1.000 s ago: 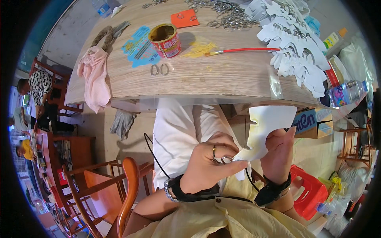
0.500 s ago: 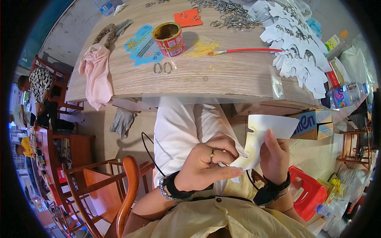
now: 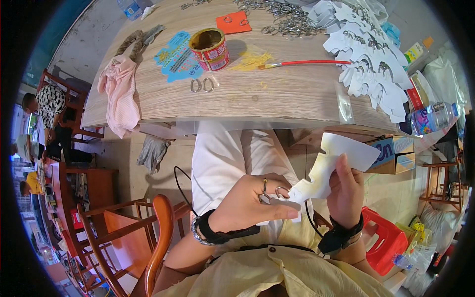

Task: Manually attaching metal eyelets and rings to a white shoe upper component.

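Observation:
Above my lap, my right hand (image 3: 345, 195) grips a white sheet of paper or card (image 3: 350, 152) between thumb and fingers. Notches run along its left edge, which is smeared yellowish. My left hand (image 3: 247, 204) is closed at the sheet's lower end, with a silver metal ring (image 3: 282, 192) at its fingertips; the thumb presses from below. On the table, an open red tin (image 3: 213, 58) of brownish-yellow paste stands on a blue printed card (image 3: 174, 62). Two oval metal rings (image 3: 208, 85) lie in front of it, and a red-handled brush (image 3: 307, 63) lies to its right.
At the table's far side are a pile of metal rings (image 3: 297, 22) and an orange card (image 3: 235, 23). White notched sheets with rings (image 3: 363, 64) cover the right side. A pink cloth (image 3: 121, 94) hangs over the left front edge. A wooden chair (image 3: 161, 232) and red stool (image 3: 378, 240) flank me.
The sheet has shifted slightly up and right and tilted in my right hand. My left hand has moved a little left and down, and the metal ring at its fingertips now shows.

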`<state>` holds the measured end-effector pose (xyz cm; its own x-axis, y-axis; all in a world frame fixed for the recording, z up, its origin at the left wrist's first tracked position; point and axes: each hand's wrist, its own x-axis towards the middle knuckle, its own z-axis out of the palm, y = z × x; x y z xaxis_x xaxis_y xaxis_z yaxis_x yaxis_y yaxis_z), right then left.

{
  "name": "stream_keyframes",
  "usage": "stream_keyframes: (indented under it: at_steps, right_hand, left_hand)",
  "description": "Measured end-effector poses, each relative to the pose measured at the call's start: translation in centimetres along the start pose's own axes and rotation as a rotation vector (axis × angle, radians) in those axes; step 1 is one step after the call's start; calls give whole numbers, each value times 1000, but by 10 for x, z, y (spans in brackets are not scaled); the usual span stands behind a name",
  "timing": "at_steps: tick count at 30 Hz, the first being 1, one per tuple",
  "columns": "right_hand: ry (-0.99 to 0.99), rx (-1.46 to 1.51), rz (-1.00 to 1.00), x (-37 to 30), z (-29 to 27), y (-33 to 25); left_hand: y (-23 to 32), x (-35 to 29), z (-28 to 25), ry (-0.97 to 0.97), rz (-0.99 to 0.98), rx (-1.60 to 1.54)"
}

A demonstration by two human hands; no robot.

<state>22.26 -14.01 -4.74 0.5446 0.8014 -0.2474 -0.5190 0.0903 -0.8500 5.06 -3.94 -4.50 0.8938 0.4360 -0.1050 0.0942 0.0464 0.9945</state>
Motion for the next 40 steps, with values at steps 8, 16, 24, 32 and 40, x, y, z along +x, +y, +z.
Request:
stream_keyframes:
  at_steps: [8, 16, 24, 32, 40]
  right_hand:
    - [67, 37, 22, 2, -6, -2]
    - [-36, 147, -26, 4, -8, 0]
    - [-50, 140, -74, 7, -8, -1]
    - [-67, 191, -58, 6, -4, -5]
    - [-260, 72, -126, 5, -9, 4]
  left_hand:
    - [1, -2, -4, 119, -119, -204]
    - [5, -5, -13, 256, 44, -254]
    - [18, -9, -10, 222, 18, -654]
    - [8, -9, -6, 253, 29, -613]
    - [4, -4, 7, 392, -79, -518]
